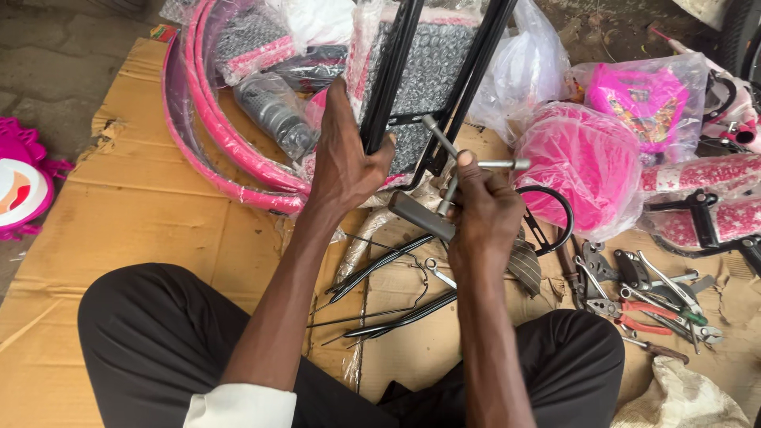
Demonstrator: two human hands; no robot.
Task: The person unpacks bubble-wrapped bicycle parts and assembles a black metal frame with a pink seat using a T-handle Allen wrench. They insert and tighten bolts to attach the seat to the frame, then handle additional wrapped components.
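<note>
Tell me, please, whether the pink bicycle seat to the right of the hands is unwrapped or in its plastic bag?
In its bag: clear crinkled plastic covers the whole pink bicycle seat, gathering loosely at its lower right edge.

Flattened brown cardboard (135,190), torn at its edges, covers a grey paved floor (55,55). Bare dirt ground (626,24) shows at the top right. Even daylight, no walls visible.
</note>
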